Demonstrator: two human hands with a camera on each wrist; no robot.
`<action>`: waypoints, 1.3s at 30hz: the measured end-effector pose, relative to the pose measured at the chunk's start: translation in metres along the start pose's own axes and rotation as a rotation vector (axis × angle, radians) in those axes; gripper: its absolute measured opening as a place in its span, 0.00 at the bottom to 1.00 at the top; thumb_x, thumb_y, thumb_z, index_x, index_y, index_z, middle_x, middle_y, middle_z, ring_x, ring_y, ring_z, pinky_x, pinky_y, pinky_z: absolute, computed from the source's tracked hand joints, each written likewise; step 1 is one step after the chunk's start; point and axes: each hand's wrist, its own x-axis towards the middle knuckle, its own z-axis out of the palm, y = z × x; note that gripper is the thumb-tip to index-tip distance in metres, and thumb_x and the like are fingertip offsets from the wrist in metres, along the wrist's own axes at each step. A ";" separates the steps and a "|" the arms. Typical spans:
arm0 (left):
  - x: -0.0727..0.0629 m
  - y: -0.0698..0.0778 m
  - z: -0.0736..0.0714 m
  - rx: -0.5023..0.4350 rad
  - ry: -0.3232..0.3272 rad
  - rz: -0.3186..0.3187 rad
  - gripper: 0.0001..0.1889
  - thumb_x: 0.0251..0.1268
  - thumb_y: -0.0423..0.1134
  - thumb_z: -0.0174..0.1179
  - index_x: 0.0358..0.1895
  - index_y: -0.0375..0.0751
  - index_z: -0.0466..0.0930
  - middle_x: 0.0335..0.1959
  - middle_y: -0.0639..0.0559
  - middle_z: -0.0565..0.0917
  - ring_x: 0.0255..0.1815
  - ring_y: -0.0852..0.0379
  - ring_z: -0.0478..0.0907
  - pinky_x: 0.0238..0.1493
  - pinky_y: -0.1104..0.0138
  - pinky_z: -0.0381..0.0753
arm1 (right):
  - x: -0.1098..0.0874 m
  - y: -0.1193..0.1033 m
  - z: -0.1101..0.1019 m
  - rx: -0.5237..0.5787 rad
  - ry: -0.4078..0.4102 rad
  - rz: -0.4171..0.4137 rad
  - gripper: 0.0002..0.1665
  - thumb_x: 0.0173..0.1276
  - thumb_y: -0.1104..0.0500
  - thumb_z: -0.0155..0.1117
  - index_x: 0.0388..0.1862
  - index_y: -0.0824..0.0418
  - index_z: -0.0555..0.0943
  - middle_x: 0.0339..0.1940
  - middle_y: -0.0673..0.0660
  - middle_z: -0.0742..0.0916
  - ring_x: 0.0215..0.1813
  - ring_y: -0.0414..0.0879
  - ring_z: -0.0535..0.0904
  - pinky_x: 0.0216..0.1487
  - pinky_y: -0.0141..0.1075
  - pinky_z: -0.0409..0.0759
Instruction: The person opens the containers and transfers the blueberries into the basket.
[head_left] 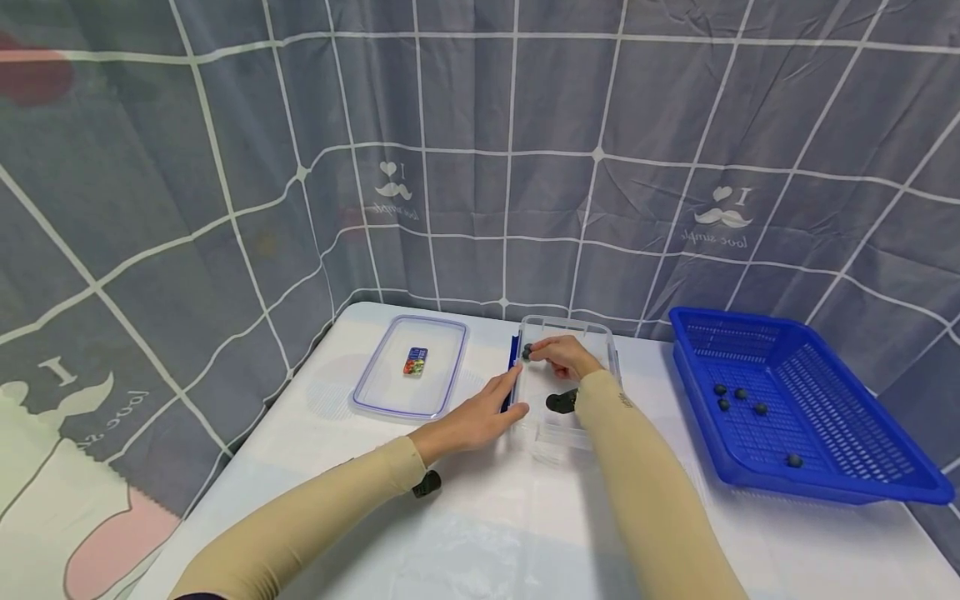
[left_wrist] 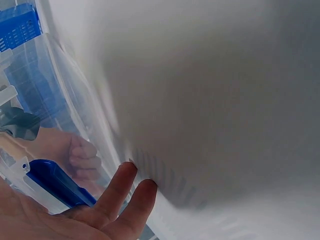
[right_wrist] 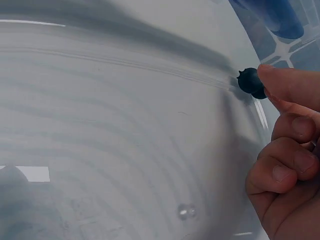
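My right hand (head_left: 566,357) reaches inside a clear plastic box (head_left: 542,393). Between its thumb and index finger it pinches a dark, round blueberry (right_wrist: 248,81) with a small crown, at a far corner of the box; a second dark berry (right_wrist: 260,94) seems to sit right beside it, partly hidden by the fingertips. The other right fingers are curled in. My left hand (head_left: 477,417) lies against the left side of the box with fingers extended, close to the blue latch (left_wrist: 57,182). The left fingertips touch the box near its rim.
A blue perforated basket (head_left: 832,417) stands at the right with several dark berries (head_left: 741,393) on its floor. Left of the box lies a clear lid (head_left: 382,375) with a colourful label (head_left: 415,362). A grey gridded curtain (head_left: 555,192) hangs behind the white table (head_left: 480,533).
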 end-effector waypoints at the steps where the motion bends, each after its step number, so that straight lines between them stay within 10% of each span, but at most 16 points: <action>1: 0.000 0.000 0.000 0.002 0.001 0.000 0.41 0.76 0.68 0.37 0.83 0.61 0.34 0.83 0.47 0.49 0.79 0.40 0.57 0.76 0.46 0.61 | 0.001 0.001 0.000 -0.003 0.000 -0.002 0.21 0.68 0.57 0.69 0.60 0.58 0.82 0.14 0.46 0.66 0.17 0.40 0.58 0.21 0.31 0.59; 39: 0.000 -0.001 0.000 0.002 0.003 0.004 0.40 0.78 0.66 0.39 0.83 0.61 0.34 0.83 0.47 0.49 0.79 0.40 0.59 0.75 0.46 0.63 | 0.005 0.006 0.017 -0.004 0.142 0.011 0.19 0.65 0.58 0.72 0.54 0.60 0.87 0.15 0.45 0.70 0.16 0.38 0.62 0.20 0.30 0.62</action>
